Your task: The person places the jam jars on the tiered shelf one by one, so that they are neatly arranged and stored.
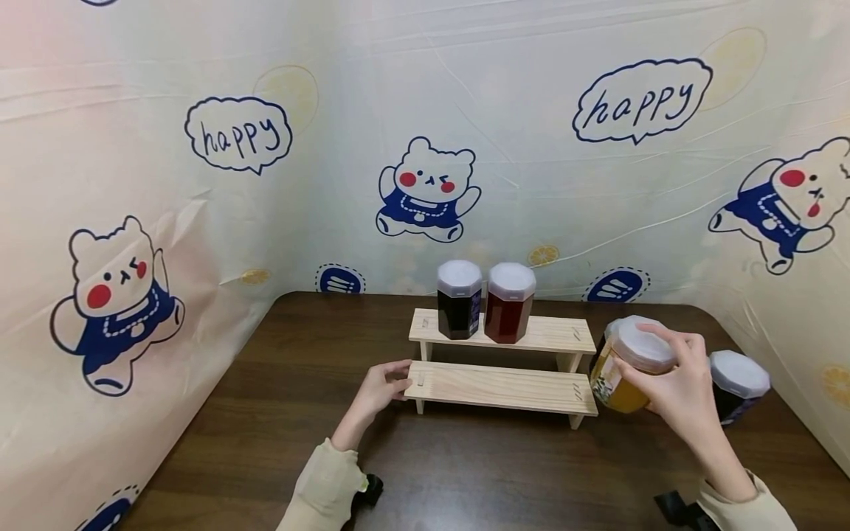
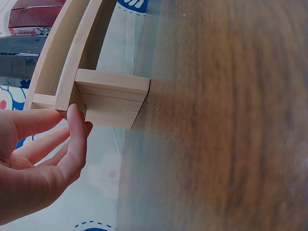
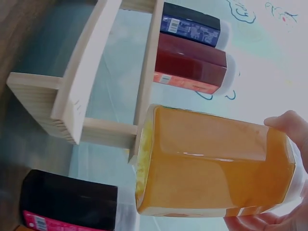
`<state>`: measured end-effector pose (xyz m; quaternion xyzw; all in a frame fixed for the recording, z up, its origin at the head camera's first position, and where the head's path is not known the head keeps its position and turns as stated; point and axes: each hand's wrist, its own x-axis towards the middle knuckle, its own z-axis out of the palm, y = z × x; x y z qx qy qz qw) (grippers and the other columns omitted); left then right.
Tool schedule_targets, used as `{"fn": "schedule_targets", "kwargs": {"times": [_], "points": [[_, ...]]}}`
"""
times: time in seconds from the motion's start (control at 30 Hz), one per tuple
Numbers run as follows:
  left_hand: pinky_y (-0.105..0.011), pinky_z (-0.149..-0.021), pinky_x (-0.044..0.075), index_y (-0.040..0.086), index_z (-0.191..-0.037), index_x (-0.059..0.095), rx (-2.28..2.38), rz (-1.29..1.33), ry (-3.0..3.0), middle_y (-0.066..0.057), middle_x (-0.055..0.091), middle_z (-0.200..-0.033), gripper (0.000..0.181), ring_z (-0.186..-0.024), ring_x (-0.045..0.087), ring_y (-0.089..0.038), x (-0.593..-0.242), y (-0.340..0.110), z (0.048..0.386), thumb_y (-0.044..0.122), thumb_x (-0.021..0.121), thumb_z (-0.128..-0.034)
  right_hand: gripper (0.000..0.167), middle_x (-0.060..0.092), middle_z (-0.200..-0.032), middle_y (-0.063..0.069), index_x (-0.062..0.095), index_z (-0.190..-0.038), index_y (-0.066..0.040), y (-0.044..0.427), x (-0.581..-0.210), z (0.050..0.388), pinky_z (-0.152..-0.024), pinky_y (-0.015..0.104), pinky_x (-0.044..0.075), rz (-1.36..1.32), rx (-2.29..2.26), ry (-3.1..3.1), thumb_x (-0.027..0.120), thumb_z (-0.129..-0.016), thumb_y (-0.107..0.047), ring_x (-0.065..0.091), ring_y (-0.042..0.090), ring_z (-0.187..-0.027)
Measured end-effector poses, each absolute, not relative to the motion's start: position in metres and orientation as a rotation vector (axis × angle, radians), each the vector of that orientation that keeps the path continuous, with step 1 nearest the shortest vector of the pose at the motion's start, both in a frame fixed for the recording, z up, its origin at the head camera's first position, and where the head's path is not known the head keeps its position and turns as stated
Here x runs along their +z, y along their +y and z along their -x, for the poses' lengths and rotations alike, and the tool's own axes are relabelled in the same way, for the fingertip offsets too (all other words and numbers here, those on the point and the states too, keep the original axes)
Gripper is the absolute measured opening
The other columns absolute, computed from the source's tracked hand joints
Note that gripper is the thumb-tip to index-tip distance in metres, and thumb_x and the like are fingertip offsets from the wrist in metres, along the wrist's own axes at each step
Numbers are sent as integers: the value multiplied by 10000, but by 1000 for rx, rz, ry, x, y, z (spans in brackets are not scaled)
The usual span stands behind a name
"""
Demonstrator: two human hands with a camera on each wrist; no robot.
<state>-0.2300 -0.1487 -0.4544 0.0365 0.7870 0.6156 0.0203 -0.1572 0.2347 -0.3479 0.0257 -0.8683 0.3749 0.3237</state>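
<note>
A two-step wooden rack (image 1: 498,385) stands on the table. My left hand (image 1: 380,387) pinches the left end of its lower step; the left wrist view shows thumb and fingers at the plank's corner (image 2: 72,96). On the upper step a dark jar (image 1: 458,306) and a red jar (image 1: 509,310) stand side by side. To the right of the rack, my right hand (image 1: 680,376) grips an orange-yellow jar (image 1: 624,383) near its white lid. In the right wrist view that jar (image 3: 216,163) is beside the rack's right end.
Right of the held jar, partly behind my right hand, is another dark jar (image 1: 737,383) with a white lid. Part of a further dark jar shows behind the yellow one. A printed curtain (image 1: 332,221) surrounds the brown table (image 1: 299,354).
</note>
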Motion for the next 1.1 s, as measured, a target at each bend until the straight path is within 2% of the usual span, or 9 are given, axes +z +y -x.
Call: {"fn": "schedule_targets", "kwargs": {"times": [0.17, 0.47, 0.7, 1.1], "points": [[-302, -537, 532, -115, -1134, 535, 1906, -107, 2433, -205, 569, -950, 356, -599, 553, -124, -454, -149, 230, -94, 570, -781, 548, 363, -982, 130, 566, -1139, -74, 233, -343, 164, -594, 37, 334, -98, 989, -2302, 776, -633, -76, 357, 182, -882], [-288, -533, 529, -110, -1132, 540, 1918, -89, 2424, -196, 577, -941, 359, -593, 548, -109, -452, -149, 229, -102, 570, -775, 536, 366, -995, 112, 564, -1141, -62, 226, -335, 178, -607, 31, 352, -169, 1051, -2286, 769, -646, -67, 341, 110, -881], [-302, -526, 531, -127, -1127, 533, 1916, -119, 2436, -218, 571, -941, 352, -602, 549, -113, -454, -149, 229, -100, 566, -778, 524, 351, -977, 126, 548, -1152, -55, 221, -330, 188, -603, 52, 354, -191, 1070, -2305, 759, -675, -110, 337, 163, -882], [-309, -529, 531, -111, -1119, 548, 1916, -92, 2445, -185, 581, -933, 348, -604, 552, -126, -452, -148, 229, -105, 569, -772, 526, 355, -994, 162, 536, -1170, -81, 213, -325, 208, -644, 205, 373, -235, 1065, -2328, 748, -693, -144, 364, 223, -904]]}}
